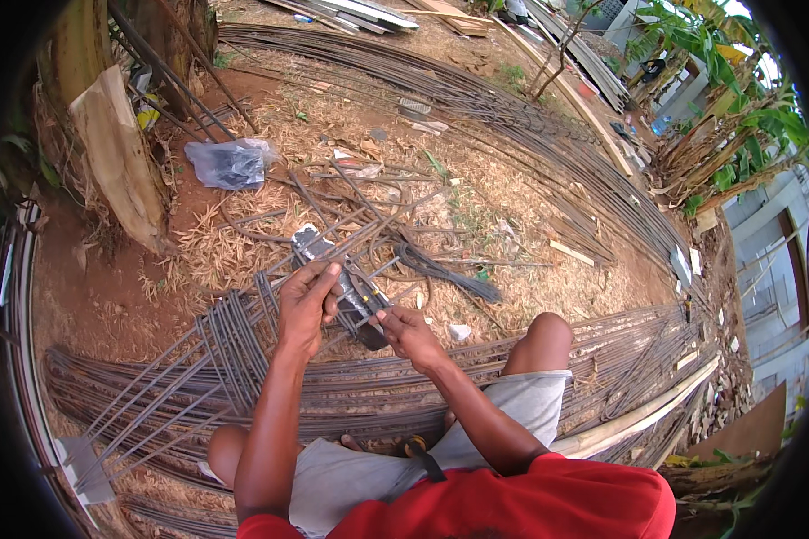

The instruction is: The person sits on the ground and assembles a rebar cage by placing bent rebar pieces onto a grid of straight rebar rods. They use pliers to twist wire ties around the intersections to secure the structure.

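Observation:
A frame of thin steel rods (166, 368) with closely bunched square stirrups (234, 337) lies in front of me, its far end under my hands. My left hand (307, 301) is closed over that end, thumb and fingers pinched together; what lies between them is hidden. My right hand (409, 334) is closed in a pinch beside the rods, its fingertips at the near end of a slim dark tool with yellow marks (366, 289). Whether it grips the tool or a wire I cannot make out. Beneath both hands sits a long dark flat piece (368, 336) with a whitish, worn far end.
A bundle of thin dark wire (449, 274) lies beyond my right hand. Long steel bars (351, 395) run across the ground under my legs, and more bars (476, 85) curve along the far side. A plastic bag (231, 163) sits near a trunk (121, 162) at left.

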{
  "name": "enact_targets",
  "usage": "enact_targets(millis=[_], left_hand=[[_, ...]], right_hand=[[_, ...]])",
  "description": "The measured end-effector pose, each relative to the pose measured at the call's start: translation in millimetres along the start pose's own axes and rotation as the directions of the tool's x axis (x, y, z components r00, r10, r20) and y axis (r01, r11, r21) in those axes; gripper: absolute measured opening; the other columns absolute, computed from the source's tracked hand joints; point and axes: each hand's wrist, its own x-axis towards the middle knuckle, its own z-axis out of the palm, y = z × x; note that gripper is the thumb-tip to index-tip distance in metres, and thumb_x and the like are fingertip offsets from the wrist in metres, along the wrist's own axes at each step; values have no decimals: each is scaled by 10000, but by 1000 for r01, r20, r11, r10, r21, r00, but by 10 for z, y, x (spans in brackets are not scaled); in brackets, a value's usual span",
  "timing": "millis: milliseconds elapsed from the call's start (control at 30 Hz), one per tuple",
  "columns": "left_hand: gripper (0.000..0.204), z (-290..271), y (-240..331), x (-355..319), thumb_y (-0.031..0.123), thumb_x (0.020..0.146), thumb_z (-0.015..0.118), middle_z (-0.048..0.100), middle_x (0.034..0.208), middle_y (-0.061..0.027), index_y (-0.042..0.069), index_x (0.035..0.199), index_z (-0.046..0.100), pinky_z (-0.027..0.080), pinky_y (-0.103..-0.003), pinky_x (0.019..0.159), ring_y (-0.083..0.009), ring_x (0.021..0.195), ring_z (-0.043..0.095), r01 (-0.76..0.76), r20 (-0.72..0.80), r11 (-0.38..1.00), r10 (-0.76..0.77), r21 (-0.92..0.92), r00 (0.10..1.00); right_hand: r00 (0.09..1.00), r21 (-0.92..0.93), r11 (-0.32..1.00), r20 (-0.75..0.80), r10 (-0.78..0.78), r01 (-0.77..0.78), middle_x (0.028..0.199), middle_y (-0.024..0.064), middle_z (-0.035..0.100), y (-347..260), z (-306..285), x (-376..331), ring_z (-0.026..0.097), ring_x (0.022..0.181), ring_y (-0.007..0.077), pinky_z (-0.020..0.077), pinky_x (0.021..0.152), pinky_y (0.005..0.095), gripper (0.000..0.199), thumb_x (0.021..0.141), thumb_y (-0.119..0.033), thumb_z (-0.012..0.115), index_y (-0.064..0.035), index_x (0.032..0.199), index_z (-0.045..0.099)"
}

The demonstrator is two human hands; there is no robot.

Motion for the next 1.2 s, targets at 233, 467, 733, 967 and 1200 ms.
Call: enact_targets(millis=[233, 467, 733, 967, 1200], left_hand=[[230, 195, -8, 30, 217, 1073, 704, 593, 766, 15, 51, 1231, 698, 320, -210, 492, -29, 558, 433, -12, 41, 997, 9, 75, 999], [169, 270, 23, -125, 249, 1115, 633, 617, 747, -15, 93, 1178, 629, 324, -231, 491, -45, 517, 418, -14, 95, 998, 19, -58, 995], [214, 311, 208, -184, 239, 1133, 581, 443, 648, 69, 71, 1254, 636, 276, -234, 496, -23, 489, 317, 8, 174, 996, 7, -85, 985], [285, 316, 259, -210, 271, 1138, 582, 372, 612, 97, 43, 1269, 691, 248, -246, 493, -21, 505, 289, -95, 101, 995, 93, 18, 991], [288, 243, 201, -228, 275, 1137, 581, 364, 615, 96, 30, 1262, 668, 254, -252, 502, -24, 507, 294, -95, 117, 991, 106, -94, 987]], right_hand=[[838, -118, 992, 537, 96, -38, 649, -63, 415, -59, 186, -455, 367, 526, 42, 281, 480, 235, 350, 1136, -315, 537, -9, 1175, 704], [983, 461, 886, -146, 116, -36, 681, -48, 446, -22, 35, -118, 326, 460, 59, 243, 427, 245, 231, 1140, -222, 502, -27, 1158, 624], [780, -241, 956, 626, 24, 164, 632, -41, 439, -36, 337, -435, 362, 493, 33, 242, 441, 250, 274, 1097, -258, 590, 5, 1118, 662], [976, 627, 777, 131, -173, 54, 620, -52, 392, -421, -25, -249, 317, 467, 58, 280, 414, 234, 268, 1130, -242, 493, -26, 1031, 617], [998, -412, 911, 44, 54, -31, 657, -40, 488, -166, 476, -251, 350, 501, 40, 266, 468, 243, 276, 1117, -236, 568, -6, 1102, 721]])
